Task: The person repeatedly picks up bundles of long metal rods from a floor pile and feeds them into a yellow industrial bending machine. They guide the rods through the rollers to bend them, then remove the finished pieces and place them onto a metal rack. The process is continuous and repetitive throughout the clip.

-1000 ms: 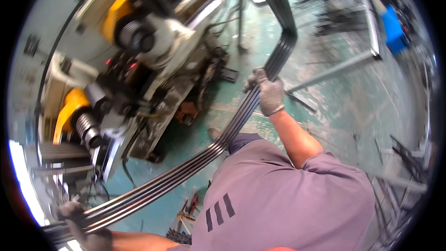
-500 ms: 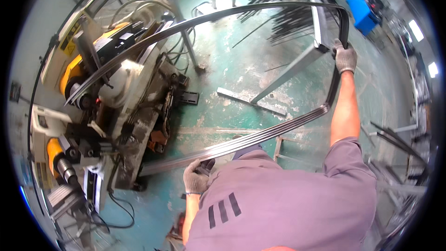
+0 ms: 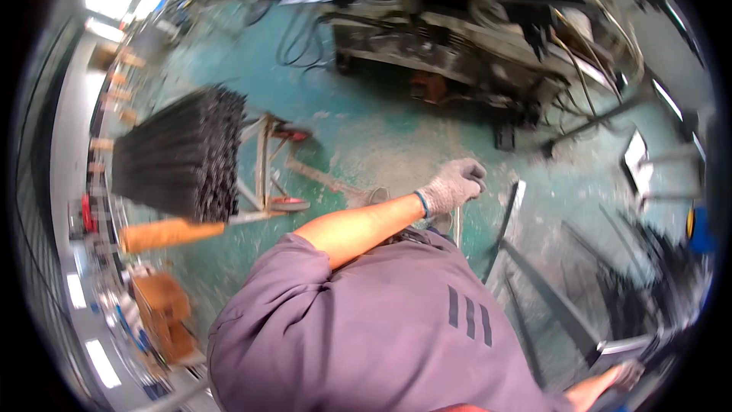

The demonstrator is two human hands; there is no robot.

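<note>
My left hand (image 3: 455,185), in a grey knit glove with a blue cuff edge, is in front of my body above the green floor. Its fingers are loosely curled with nothing visible in them. At the lower right edge, my right hand (image 3: 627,374), also gloved, is small and blurred beside the end of a grey metal stand (image 3: 555,301). Its fingers cannot be made out, nor whether it touches the stand. Past the stand lie thin dark metal strips (image 3: 640,290), smeared by motion. The bent metal strips held before cannot be made out in my hands.
A dark, greasy machine bench (image 3: 450,57) stretches across the far side, with cables (image 3: 300,42) hanging by it. On the left, a large bundle of dark strips (image 3: 179,156) rests on a wheeled cart (image 3: 263,164). Cardboard boxes (image 3: 162,305) stand nearer left; a blue bin (image 3: 701,230) is far right.
My view has swung left, so the machine now lies ahead and the stand to the right. My left hand no longer touches the bent strips. My right hand has moved to the lower right edge.
</note>
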